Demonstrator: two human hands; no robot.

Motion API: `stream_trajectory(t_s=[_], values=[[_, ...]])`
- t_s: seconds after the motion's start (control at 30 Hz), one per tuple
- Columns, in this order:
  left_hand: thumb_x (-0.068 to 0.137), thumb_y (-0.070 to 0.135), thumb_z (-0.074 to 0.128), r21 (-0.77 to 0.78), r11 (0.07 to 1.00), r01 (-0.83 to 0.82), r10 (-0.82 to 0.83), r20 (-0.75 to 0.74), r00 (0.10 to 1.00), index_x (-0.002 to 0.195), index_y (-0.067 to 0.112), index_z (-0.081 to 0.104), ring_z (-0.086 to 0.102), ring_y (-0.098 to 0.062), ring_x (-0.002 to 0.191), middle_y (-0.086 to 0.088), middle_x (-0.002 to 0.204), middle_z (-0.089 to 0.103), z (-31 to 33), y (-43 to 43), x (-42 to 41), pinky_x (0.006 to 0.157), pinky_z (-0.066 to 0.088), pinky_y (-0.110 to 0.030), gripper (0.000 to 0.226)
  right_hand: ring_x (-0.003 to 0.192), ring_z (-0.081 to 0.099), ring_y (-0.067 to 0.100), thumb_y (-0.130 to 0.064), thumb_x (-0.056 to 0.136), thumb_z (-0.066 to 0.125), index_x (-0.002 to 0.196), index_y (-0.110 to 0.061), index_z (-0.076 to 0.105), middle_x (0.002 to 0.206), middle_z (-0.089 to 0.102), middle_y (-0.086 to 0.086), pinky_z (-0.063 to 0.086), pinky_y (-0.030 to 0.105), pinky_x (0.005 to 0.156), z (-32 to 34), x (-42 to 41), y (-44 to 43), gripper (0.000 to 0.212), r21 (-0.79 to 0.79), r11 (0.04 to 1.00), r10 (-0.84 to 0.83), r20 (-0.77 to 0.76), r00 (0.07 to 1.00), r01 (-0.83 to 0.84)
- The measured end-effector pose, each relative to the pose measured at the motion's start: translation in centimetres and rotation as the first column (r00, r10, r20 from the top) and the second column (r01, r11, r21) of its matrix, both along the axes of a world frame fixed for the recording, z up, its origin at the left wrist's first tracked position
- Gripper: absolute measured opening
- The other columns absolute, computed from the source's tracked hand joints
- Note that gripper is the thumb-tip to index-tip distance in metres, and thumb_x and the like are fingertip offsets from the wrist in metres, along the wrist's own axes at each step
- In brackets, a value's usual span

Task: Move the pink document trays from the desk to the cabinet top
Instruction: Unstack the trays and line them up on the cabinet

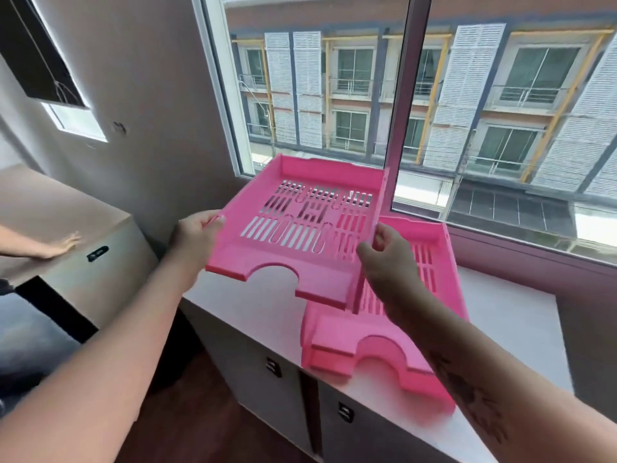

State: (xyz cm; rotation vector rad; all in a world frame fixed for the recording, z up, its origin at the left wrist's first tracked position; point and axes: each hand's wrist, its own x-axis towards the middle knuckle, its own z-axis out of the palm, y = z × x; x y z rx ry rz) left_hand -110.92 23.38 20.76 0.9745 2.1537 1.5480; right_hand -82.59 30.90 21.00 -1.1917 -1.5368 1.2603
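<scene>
I hold a pink slotted document tray (293, 262) in the air above the white cabinet top (267, 315), tilted with its far end raised toward the window. My left hand (197, 238) grips its left edge and my right hand (384, 259) pinches its right edge. Below and to the right, a stack of pink trays (374, 355) rests on the cabinet top, partly hidden by my right forearm. The held tray overlaps the stack's left rear corner without visibly touching it.
A large window (400, 95) rises directly behind the cabinet. The cabinet has doors with small dark handles (345, 412). To the left stands a beige desk unit (66, 228), with another person's hand (60, 247) resting on it. Dark floor lies below.
</scene>
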Motion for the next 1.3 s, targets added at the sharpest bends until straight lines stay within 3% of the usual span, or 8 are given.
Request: stream_trajectory(t_s=[0.2, 0.3, 0.4, 0.6, 0.8, 0.93, 1.07, 1.3], values=[[0.100, 0.017, 0.055, 0.007, 0.998, 0.067, -0.067, 0.160, 0.985, 0.128, 0.017, 0.063, 0.066, -0.006, 0.065, 0.001, 0.090, 0.070, -2.0, 0.6, -11.8, 0.054, 0.056, -0.018, 0.030, 0.084, 0.069, 0.029, -0.011, 0.094, 0.047, 0.115, -0.013, 0.059, 0.096, 0.068, 0.006, 0.061, 0.047, 0.073, -2.4, -12.8, -1.3, 0.024, -0.060, 0.996, -0.062, -0.006, 0.998, 0.061], [0.100, 0.016, 0.055, -0.002, 0.995, 0.102, -0.099, 0.219, 0.971, 0.130, 0.013, 0.063, 0.066, -0.010, 0.071, -0.011, 0.102, 0.070, -4.7, 1.9, -15.7, 0.068, 0.056, -0.027, 0.032, 0.072, 0.061, 0.025, -0.008, 0.093, 0.040, 0.128, -0.015, 0.053, 0.095, 0.065, 0.006, 0.055, 0.042, 0.065, -4.4, -17.2, -1.4, 0.038, -0.090, 0.986, -0.135, 0.068, 0.989, 0.141], [0.099, 0.013, 0.056, -0.025, 0.989, 0.143, -0.129, 0.299, 0.945, 0.133, 0.006, 0.061, 0.064, -0.022, 0.087, -0.016, 0.114, 0.067, -7.9, 3.1, -17.7, 0.082, 0.052, -0.033, 0.035, 0.082, 0.058, 0.021, -0.007, 0.097, 0.037, 0.152, -0.019, 0.032, 0.107, 0.060, 0.003, 0.055, 0.037, 0.082, -6.7, -19.7, -1.3, 0.057, -0.151, 0.966, -0.178, 0.190, 0.965, 0.208], [0.098, 0.011, 0.058, -0.069, 0.978, 0.195, -0.153, 0.393, 0.907, 0.131, 0.008, 0.064, 0.065, -0.024, 0.108, -0.007, 0.114, 0.071, -12.9, 4.0, -18.4, 0.104, 0.048, -0.043, 0.033, 0.088, 0.059, 0.026, -0.007, 0.099, 0.038, 0.156, -0.016, 0.024, 0.123, 0.061, 0.014, 0.052, 0.035, 0.080, -10.2, -21.0, -0.8, 0.060, -0.196, 0.922, -0.251, 0.356, 0.900, 0.335], [0.097, 0.008, 0.058, -0.165, 0.959, 0.232, -0.170, 0.324, 0.931, 0.121, 0.013, 0.069, 0.065, -0.014, 0.087, -0.005, 0.106, 0.073, -14.9, 3.5, -17.5, 0.087, 0.048, -0.030, 0.027, 0.119, 0.055, 0.035, -0.005, 0.095, 0.045, 0.148, -0.012, 0.033, 0.136, 0.054, 0.022, 0.044, 0.037, 0.095, -11.9, -20.9, -0.8, 0.055, -0.198, 0.919, -0.229, 0.437, 0.870, 0.341], [0.093, 0.015, 0.063, -0.174, 0.969, 0.173, -0.145, 0.163, 0.976, 0.126, 0.008, 0.062, 0.061, -0.019, 0.113, -0.009, 0.126, 0.066, -12.8, 5.6, -17.7, 0.100, 0.047, -0.034, 0.034, 0.149, 0.021, 0.022, -0.009, 0.098, 0.043, 0.157, -0.009, 0.015, 0.164, 0.016, 0.005, 0.018, 0.023, 0.111, -9.0, -20.5, -0.1, 0.065, -0.136, 0.964, -0.146, 0.445, 0.884, 0.228], [0.092, 0.022, 0.061, -0.079, 0.979, 0.188, -0.188, 0.005, 0.982, 0.121, 0.008, 0.064, 0.062, -0.019, 0.104, -0.004, 0.112, 0.067, -7.7, 8.8, -14.3, 0.089, 0.048, -0.032, 0.032, 0.140, 0.037, 0.025, -0.015, 0.097, 0.048, 0.148, -0.004, 0.039, 0.152, 0.041, 0.013, 0.028, 0.032, 0.114, -4.1, -18.2, 2.9, 0.053, 0.082, 0.978, -0.207, 0.483, 0.851, 0.192], [0.092, 0.028, 0.063, -0.085, 0.882, 0.463, -0.461, 0.047, 0.886, 0.126, 0.012, 0.062, 0.063, -0.014, 0.099, 0.000, 0.109, 0.067, -4.8, 11.7, -1.6, 0.084, 0.048, -0.026, 0.038, 0.098, 0.061, 0.025, -0.017, 0.094, 0.050, 0.135, -0.003, 0.056, 0.134, 0.060, 0.016, 0.051, 0.043, 0.091, -1.1, -5.6, 6.6, 0.044, 0.209, 0.913, -0.404, 0.588, 0.701, 0.351]])
